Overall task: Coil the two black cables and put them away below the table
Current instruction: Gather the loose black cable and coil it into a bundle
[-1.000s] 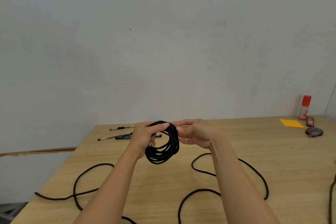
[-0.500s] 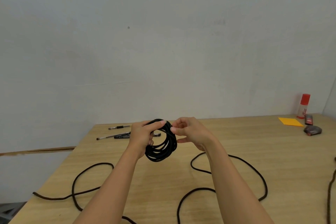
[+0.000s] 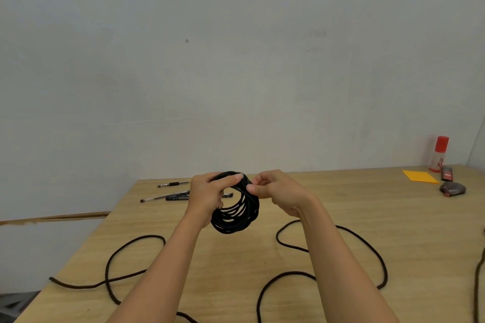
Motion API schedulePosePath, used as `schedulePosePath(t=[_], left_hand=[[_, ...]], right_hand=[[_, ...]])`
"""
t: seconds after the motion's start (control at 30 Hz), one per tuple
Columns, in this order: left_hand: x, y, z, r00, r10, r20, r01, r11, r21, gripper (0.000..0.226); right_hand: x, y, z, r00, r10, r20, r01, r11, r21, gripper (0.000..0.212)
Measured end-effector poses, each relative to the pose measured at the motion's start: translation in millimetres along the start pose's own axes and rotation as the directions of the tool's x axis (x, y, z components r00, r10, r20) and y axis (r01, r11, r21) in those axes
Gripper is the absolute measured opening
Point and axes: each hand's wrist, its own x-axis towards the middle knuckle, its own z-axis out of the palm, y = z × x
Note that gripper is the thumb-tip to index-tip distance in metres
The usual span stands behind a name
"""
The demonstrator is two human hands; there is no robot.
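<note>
Coiled cable: a black cable (image 3: 237, 214) wound into a tight ring of many loops, held up in the air above the table, between both hands.
Left hand: the left hand (image 3: 207, 195) is wrapped around the left side of the ring, thumb laid over the top strands, fingers closed on it.
Right hand: the right hand (image 3: 275, 191) pinches a strand at the ring's upper right between thumb and fingertips.
Loose cable: a second black cable (image 3: 328, 274) lies uncoiled in wide curves across the table, passing under both forearms and off the near edge.
Table: a light wooden table (image 3: 393, 217) against a pale wall.
Pens: 3 pens (image 3: 168, 195) lie near the far left edge, behind the left hand.
Far right corner: a red-capped glue stick (image 3: 438, 153) stands upright; an orange paper (image 3: 420, 176) lies flat near it.
</note>
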Motion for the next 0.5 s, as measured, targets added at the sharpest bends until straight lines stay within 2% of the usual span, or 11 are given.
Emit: schedulePosePath(t=[0.07, 0.2, 0.33, 0.5], left_hand=[[-1.0, 2.4, -2.0, 0.999, 0.002, 0.034, -0.003, 1.0, 0.009, 0.011], [-0.9, 6.4, -2.8, 0.994, 0.002, 0.113, -0.007, 0.999, 0.043, 0.012], [-0.9, 8.4, -2.2, 0.988, -0.007, 0.157, -0.002, 0.998, 0.055, 0.01], [0.5, 5.0, -0.1, 0.983, -0.025, 0.184, 0.009, 0.996, 0.085, 0.013]], right_hand=[[-0.1, 0.4, -4.8, 0.998, 0.029, 0.059, -0.028, 0.999, -0.023, 0.018], [2.2, 0.1, -15.2, 0.996, 0.03, 0.087, -0.023, 0.996, -0.081, 0.021], [-0.3, -1.9, -22.7, 0.992, -0.006, 0.128, 0.011, 0.999, -0.038, 0.019], [-3.6, 0.3, -26.2, 0.994, -0.004, 0.109, 0.014, 0.995, -0.095, 0.012]])
